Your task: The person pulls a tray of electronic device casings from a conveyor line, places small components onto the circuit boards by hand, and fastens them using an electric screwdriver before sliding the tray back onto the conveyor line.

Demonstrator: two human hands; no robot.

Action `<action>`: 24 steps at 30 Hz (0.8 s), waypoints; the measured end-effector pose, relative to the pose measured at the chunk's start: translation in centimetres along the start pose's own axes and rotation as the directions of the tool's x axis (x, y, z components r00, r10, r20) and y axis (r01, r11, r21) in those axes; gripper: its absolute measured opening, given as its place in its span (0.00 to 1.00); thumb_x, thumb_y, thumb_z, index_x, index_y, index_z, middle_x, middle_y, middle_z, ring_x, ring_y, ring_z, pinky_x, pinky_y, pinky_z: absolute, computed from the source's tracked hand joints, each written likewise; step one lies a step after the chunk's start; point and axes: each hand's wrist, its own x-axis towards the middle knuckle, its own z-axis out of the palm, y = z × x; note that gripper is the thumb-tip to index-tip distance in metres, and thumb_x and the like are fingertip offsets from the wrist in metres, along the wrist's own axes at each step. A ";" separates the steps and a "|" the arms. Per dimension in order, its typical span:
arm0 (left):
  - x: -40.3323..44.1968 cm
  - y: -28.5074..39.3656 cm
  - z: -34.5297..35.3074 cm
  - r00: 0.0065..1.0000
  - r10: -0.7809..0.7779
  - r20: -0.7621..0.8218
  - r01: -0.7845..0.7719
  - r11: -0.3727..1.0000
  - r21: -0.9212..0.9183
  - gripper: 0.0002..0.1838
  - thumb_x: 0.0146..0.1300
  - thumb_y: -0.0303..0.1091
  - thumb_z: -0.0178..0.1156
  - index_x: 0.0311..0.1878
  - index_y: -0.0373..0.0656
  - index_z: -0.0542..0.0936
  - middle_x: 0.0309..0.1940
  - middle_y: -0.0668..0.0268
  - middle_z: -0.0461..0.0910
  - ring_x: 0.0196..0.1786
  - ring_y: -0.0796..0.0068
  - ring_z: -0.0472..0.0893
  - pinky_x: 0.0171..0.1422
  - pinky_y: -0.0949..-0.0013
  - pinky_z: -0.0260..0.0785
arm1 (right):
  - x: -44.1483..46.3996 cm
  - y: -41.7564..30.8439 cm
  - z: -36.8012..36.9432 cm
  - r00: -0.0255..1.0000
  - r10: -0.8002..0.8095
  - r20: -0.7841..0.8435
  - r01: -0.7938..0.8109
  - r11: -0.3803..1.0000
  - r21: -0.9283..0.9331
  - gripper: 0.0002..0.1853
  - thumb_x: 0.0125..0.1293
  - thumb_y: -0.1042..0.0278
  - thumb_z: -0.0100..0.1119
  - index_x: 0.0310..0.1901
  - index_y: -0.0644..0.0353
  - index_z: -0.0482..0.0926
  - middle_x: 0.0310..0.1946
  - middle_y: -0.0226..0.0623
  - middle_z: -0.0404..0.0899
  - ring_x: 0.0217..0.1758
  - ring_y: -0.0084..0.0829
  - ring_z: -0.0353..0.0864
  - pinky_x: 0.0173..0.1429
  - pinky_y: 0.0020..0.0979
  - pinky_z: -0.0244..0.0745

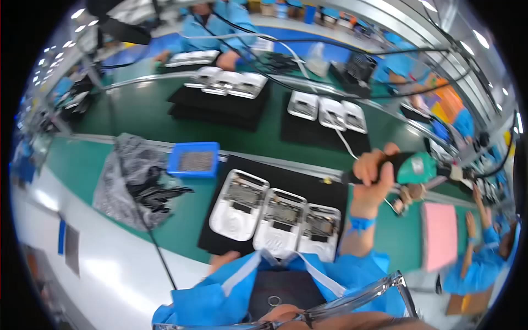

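My right hand is wrapped round a black and green power tool, held above the right end of a black mat. Three white device housings with exposed circuit boards lie side by side on that mat. At the mat's lower left edge my left hand shows only in part, beside the left housing; its fingers are too hidden to read. A blue tray of small metal parts sits just left of the mat. Further left lies a clear plastic bag with black strips.
Beyond the near bench runs a dark green line bearing black mats with more white housings. A person works across it, and another person is at the right beside a pink pad. Cables hang overhead.
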 end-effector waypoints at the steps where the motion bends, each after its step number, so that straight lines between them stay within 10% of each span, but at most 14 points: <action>1: 0.3 -0.2 1.0 0.983 0.107 0.152 -0.124 0.987 0.107 0.24 0.63 0.40 0.60 0.60 0.40 0.72 0.27 0.64 0.80 0.30 0.71 0.81 0.29 0.65 0.71 | 0.0 0.1 -0.3 0.999 -0.002 0.050 -0.001 0.998 0.065 0.19 0.65 0.55 0.60 0.47 0.55 0.65 0.17 0.24 0.56 0.15 0.19 0.55 0.22 0.25 0.53; 5: 1.5 1.6 3.8 0.684 0.378 0.624 -0.692 0.606 0.392 0.23 0.63 0.40 0.61 0.59 0.42 0.73 0.24 0.66 0.78 0.27 0.72 0.80 0.27 0.66 0.69 | -1.9 -0.5 0.3 0.998 -0.046 0.050 0.041 0.996 0.083 0.18 0.65 0.56 0.60 0.46 0.56 0.64 0.16 0.25 0.57 0.14 0.17 0.55 0.21 0.23 0.52; 10: 1.6 3.3 4.0 0.489 0.441 0.752 -0.852 0.056 0.521 0.23 0.60 0.33 0.62 0.59 0.43 0.73 0.22 0.68 0.78 0.24 0.76 0.78 0.24 0.69 0.65 | -2.4 -2.6 -0.9 0.986 -0.160 0.049 0.159 0.987 0.020 0.17 0.65 0.57 0.60 0.45 0.57 0.65 0.16 0.24 0.58 0.13 0.16 0.55 0.19 0.21 0.52; 12: 1.3 2.8 5.5 0.708 0.541 0.454 -0.648 0.753 0.112 0.19 0.59 0.30 0.62 0.54 0.41 0.76 0.24 0.67 0.79 0.26 0.75 0.79 0.25 0.70 0.65 | -2.3 -4.3 -1.5 0.970 -0.241 0.044 0.242 0.969 -0.038 0.18 0.64 0.56 0.60 0.45 0.57 0.65 0.16 0.25 0.59 0.12 0.16 0.55 0.19 0.20 0.53; 13: -0.4 3.7 6.6 0.824 0.457 0.334 -0.405 0.888 -0.216 0.16 0.59 0.29 0.61 0.52 0.41 0.78 0.25 0.67 0.80 0.27 0.74 0.80 0.25 0.70 0.65 | -2.2 -5.5 -1.3 0.961 -0.273 0.044 0.275 0.960 -0.058 0.19 0.64 0.55 0.60 0.45 0.57 0.65 0.16 0.25 0.60 0.12 0.15 0.56 0.18 0.20 0.53; 19: -2.3 10.2 3.6 0.680 0.650 0.339 -0.337 0.688 -0.643 0.05 0.59 0.25 0.57 0.36 0.37 0.82 0.35 0.59 0.82 0.34 0.64 0.83 0.39 0.54 0.79 | -2.0 -8.4 -1.6 0.927 -0.365 0.082 0.373 0.922 -0.102 0.20 0.62 0.55 0.62 0.46 0.57 0.64 0.15 0.24 0.61 0.12 0.16 0.57 0.18 0.20 0.54; 24: -1.2 20.2 0.4 0.684 0.671 0.285 -0.414 0.680 -0.605 0.06 0.60 0.35 0.57 0.33 0.44 0.74 0.32 0.63 0.80 0.36 0.60 0.81 0.39 0.54 0.78 | -2.5 -8.6 -2.9 0.944 -0.306 0.120 0.319 0.942 -0.105 0.21 0.61 0.57 0.63 0.46 0.57 0.63 0.16 0.26 0.62 0.12 0.18 0.59 0.17 0.21 0.55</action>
